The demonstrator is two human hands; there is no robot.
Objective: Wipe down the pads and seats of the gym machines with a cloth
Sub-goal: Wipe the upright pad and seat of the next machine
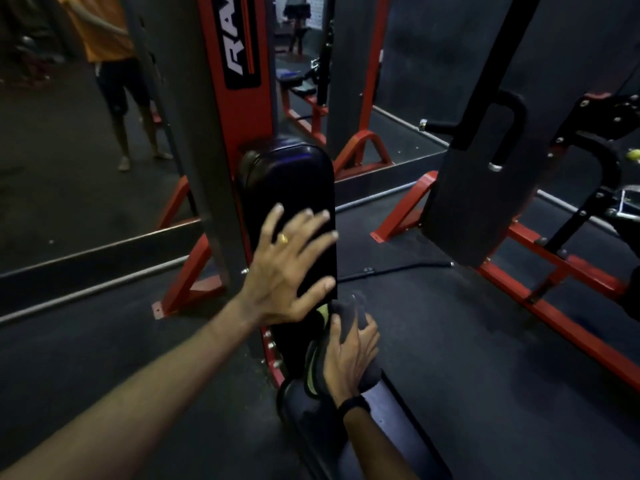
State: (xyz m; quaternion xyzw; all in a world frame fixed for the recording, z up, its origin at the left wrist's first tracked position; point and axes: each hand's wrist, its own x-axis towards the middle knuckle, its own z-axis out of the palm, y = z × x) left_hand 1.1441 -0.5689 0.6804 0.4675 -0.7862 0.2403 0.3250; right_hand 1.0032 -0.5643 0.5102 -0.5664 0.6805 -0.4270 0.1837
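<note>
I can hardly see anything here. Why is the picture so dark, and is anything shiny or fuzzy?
Head view: the gym is dimly lit, so the floor and the black back pad go murky; a faint bluish gleam sits on the pad's top; the left hand and the cloth under the right hand look slightly soft; the wide lens bends the red frame near the edges.

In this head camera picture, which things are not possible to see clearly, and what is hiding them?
- Lower back pad, head view: covered by the left hand and right hand.
- Cloth: bunched inside the right grip, so its full shape is hidden.
- Seat: cut off by the bottom edge and crossed by the right forearm.
- Red upright's logo: cut off by the top edge.
- Background person: dark, blurred, cut off above.
</note>
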